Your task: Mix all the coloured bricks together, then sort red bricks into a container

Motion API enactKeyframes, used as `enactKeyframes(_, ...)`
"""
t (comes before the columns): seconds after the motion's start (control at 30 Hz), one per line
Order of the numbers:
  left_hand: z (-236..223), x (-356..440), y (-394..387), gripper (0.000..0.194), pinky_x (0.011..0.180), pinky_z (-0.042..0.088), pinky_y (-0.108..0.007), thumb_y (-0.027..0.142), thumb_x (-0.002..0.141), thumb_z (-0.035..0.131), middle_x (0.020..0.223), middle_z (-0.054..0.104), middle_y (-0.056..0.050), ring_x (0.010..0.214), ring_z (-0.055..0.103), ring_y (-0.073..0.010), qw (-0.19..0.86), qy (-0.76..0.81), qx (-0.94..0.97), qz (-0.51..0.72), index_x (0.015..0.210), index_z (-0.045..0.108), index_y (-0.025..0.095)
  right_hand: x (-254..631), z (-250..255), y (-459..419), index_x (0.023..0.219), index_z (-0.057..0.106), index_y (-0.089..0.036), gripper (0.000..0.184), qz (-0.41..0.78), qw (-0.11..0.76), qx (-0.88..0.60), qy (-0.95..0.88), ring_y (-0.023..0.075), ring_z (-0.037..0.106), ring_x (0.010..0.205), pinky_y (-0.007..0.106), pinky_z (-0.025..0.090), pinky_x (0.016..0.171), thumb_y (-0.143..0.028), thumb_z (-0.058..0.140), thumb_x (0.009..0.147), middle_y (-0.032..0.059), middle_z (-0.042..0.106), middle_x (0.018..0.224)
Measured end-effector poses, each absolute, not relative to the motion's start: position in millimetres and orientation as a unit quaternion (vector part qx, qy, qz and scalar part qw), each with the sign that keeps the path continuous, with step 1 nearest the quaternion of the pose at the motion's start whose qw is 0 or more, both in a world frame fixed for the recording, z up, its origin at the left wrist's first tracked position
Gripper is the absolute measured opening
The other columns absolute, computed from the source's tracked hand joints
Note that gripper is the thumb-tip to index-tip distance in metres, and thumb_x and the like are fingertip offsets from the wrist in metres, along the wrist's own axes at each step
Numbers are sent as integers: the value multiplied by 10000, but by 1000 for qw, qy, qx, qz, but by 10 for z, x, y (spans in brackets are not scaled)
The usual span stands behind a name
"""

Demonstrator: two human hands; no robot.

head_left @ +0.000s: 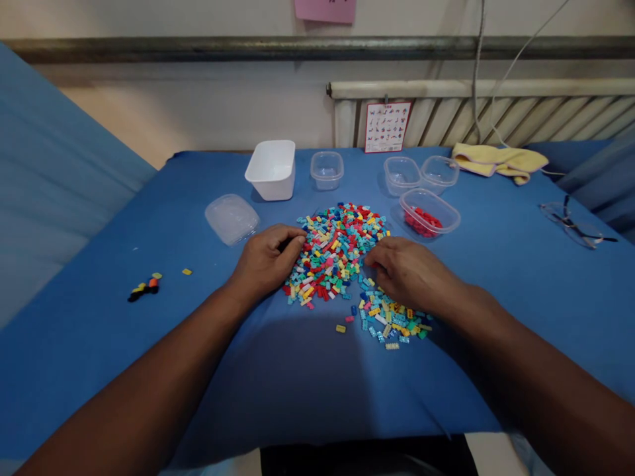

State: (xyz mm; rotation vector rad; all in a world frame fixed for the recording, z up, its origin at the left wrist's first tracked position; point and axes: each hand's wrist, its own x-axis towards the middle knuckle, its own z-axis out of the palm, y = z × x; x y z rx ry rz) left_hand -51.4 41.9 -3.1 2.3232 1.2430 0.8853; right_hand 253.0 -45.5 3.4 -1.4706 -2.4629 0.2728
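Note:
A pile of small bricks in several colours lies in the middle of the blue table. My left hand rests at the pile's left edge, fingers curled inward against the bricks. My right hand lies at the pile's right edge, fingers bent down into the bricks, above a smaller heap of mostly blue and yellow bricks. What either hand holds, if anything, is hidden. A clear container with red bricks stands just beyond my right hand.
A white tub and three empty clear containers stand at the back. A clear lid lies left. A few loose bricks sit far left. Glasses and a yellow cloth lie right.

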Motion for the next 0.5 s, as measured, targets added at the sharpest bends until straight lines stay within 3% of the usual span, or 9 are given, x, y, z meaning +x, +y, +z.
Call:
enactKeyframes(0.27, -63, -526, 423, 275, 903, 590, -362, 389, 1043, 627, 1002, 822, -49, 919, 754, -224, 178, 440, 821, 316, 1103, 836, 221, 2650, 95, -471, 1063, 741, -218, 254, 94, 236, -504, -825, 259, 721, 1002, 371, 542, 860, -100, 595, 891, 80, 780, 1055)
enactKeyframes(0.4, -54, -524, 419, 273, 915, 589, -358, 387, 1047, 623, 1015, 822, -49, 948, 760, -227, 178, 439, 822, 316, 1093, 834, 219, 2932, 175, -430, 1096, 753, -244, 242, -4, 329, -557, -763, 284, 727, 1003, 428, 563, 883, -144, 621, 920, 92, 783, 1081)
enactKeyframes(0.5, -49, -522, 424, 272, 916, 583, -356, 388, 1047, 625, 1003, 819, -47, 939, 757, -224, 178, 435, 824, 316, 1086, 832, 217, 3200, 160, -370, 1109, 769, -244, 209, -69, 350, -620, -699, 306, 713, 973, 451, 555, 842, -196, 645, 947, 114, 783, 1082)
